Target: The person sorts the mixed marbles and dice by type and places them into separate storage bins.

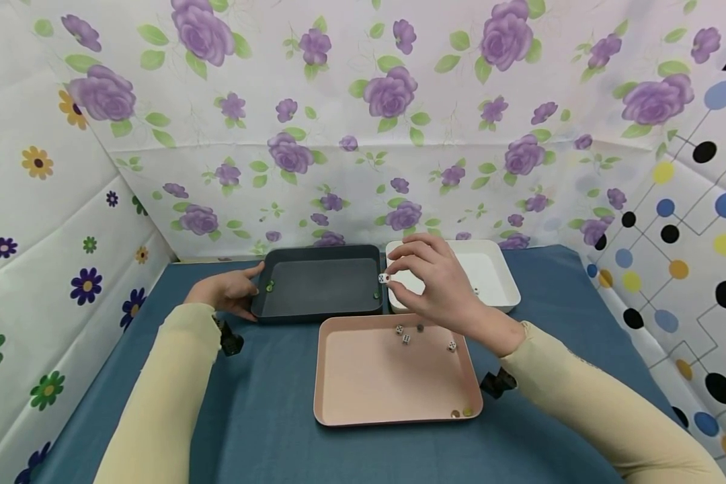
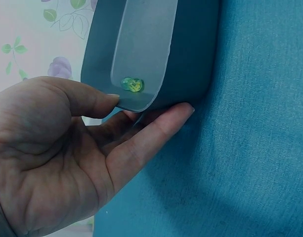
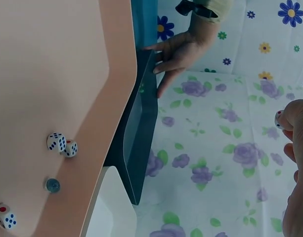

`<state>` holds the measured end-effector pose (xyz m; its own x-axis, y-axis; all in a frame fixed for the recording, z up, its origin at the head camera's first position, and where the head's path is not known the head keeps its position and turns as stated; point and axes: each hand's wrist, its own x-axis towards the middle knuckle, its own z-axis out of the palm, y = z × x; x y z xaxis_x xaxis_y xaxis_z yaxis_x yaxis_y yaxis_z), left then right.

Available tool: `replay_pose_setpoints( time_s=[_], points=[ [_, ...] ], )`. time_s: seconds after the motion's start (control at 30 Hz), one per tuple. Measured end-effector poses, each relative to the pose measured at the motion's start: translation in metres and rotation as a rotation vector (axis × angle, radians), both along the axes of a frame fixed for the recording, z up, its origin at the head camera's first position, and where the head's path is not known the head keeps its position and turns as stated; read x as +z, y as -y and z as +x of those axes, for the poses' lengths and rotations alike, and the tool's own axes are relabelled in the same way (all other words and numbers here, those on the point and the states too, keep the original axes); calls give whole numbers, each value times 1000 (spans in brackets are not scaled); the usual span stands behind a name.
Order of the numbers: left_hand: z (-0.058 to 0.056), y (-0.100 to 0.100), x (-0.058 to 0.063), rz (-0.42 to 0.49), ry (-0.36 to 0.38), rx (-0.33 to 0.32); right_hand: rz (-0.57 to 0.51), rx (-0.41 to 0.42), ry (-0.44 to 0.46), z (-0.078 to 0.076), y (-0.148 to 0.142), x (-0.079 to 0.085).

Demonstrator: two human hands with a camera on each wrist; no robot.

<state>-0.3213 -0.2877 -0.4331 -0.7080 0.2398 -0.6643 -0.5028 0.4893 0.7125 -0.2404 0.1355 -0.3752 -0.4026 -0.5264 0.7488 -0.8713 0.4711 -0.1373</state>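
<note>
My right hand (image 1: pixel 438 279) pinches a white die (image 1: pixel 384 277) between thumb and index finger, raised over the gap between the dark grey tray (image 1: pixel 320 282) and the white tray (image 1: pixel 496 269). At the dark tray's left end, my left hand (image 1: pixel 232 290) grips the wall, its thumb (image 2: pixel 104 102) on the rim and other fingers against the outside. Inside that tray lie green glass beads (image 2: pixel 133 84) near the left end and one bead (image 1: pixel 376 296) at the right. A pink tray (image 1: pixel 369 383) in front contains white dice (image 3: pixel 56 142), a bluish bead (image 3: pixel 52 185) and two beads near its front right corner.
In the white tray, partly hidden by my right hand, a small piece (image 1: pixel 476 291) shows. A blue cloth (image 1: pixel 260 417) covers the table. Flowered sheeting (image 1: pixel 339 134) stands behind the trays, with patterned sheets at both sides.
</note>
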Motion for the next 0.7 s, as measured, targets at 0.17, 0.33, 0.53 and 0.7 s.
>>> replay_pose_setpoints(
  time_s=[0.17, 0.33, 0.53, 0.7],
  points=[
    [1, -1, 1, 5, -3, -1, -5, -15, -6, -4, -5, 0],
    [1, 0, 0, 7, -3, 3, -17, -39, -17, -13, -13, -1],
    [-1, 1, -2, 2, -7, -2, -30, -81, -27, -26, -25, -4],
    [-2, 2, -3, -7, -9, 4, -27, -135, -21, -36, -35, -7]
  ],
)
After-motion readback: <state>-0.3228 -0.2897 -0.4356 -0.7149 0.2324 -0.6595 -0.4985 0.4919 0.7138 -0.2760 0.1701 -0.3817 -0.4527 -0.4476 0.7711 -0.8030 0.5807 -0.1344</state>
